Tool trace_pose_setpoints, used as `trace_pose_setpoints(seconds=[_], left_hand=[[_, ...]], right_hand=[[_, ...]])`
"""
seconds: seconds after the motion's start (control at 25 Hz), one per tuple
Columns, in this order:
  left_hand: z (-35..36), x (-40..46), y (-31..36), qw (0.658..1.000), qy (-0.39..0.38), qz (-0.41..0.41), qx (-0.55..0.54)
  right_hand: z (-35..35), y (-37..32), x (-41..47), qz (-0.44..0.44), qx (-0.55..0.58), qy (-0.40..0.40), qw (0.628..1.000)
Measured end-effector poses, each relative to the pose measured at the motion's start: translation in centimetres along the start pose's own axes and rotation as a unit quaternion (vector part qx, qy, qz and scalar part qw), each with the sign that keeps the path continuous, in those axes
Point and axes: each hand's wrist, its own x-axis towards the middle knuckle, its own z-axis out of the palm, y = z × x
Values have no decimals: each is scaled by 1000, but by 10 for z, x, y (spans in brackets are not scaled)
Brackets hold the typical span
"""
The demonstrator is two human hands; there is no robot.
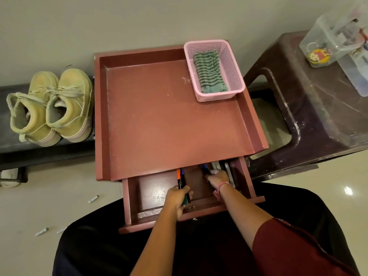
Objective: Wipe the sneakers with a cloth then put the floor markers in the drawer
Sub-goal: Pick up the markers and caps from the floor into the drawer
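Nearest the camera, inside the pulled-out drawer (151, 196), both hands are at work. The left hand (177, 198) is curled round a small bundle of markers (182, 183): an orange cap and what look like a blue and a green or black barrel, so about three, though the fingers hide part of the count. The right hand (218, 179) pinches one blue-tipped marker (205, 168) deeper in the drawer, beside a few pale items I cannot identify. Markers of this kind are probably light, stiff and smooth, so a bundle may slip; gripping round mid-barrel looks safest.

On the floor (59, 196) to the left lie three small pale sticks (93, 199), too small to tell whether they are markers.

Farther off, one pink basket (237, 76) on the desk (159, 116) holds one soft, green-striped cloth (209, 73). Two yellowish sneakers (51, 104) stand side by side on a dark low shelf, left of the desk.
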Motion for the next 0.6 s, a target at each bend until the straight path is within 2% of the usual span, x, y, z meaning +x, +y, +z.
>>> trace_pose_setpoints(seconds=[0.08,0.2,0.44,0.6], left_hand=[[-3,-1,-7,999,-5,-25,-40],[-4,-4,-9,997,-11,-20,-69],[-5,-7,-11,999,3,-7,-39],[-4,-15,-7,999,8,21,-37]], right_hand=[[1,6,1,-4,14,21,1000],[5,10,-4,-7,3,54,999],[1,9,-11,-22,-154,88,984],[-4,2,-25,-41,-188,99,976]])
